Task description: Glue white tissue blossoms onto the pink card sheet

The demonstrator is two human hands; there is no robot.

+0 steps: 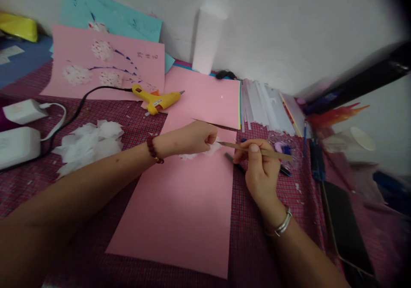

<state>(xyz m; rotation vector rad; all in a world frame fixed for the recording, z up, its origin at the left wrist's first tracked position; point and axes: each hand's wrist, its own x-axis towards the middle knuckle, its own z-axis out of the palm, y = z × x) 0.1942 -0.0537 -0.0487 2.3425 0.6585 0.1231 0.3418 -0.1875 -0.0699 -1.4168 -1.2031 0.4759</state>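
Observation:
My left hand (201, 134) is closed in a pinch above the upper part of a long pink paper sheet (180, 211). At its fingertips is a thin white tissue piece (214, 147), partly hidden by the hand. More white petals (188, 156) show on the pink sheet beneath my wrist. My right hand (261, 163) grips a flat pointed wooden stick (272, 154), its tip directed left, close to the white piece. Whether the tip touches it I cannot tell. A dark pen (239, 168) lies beside the right fingers.
A yellow glue gun (157, 101) with a black cord lies behind my left hand. White tissue pieces (91, 142) are heaped at left. Finished flower pictures (128, 61) lean against the wall. Translucent glue sticks (260, 103) lie behind right, a dark phone (348, 223) at right.

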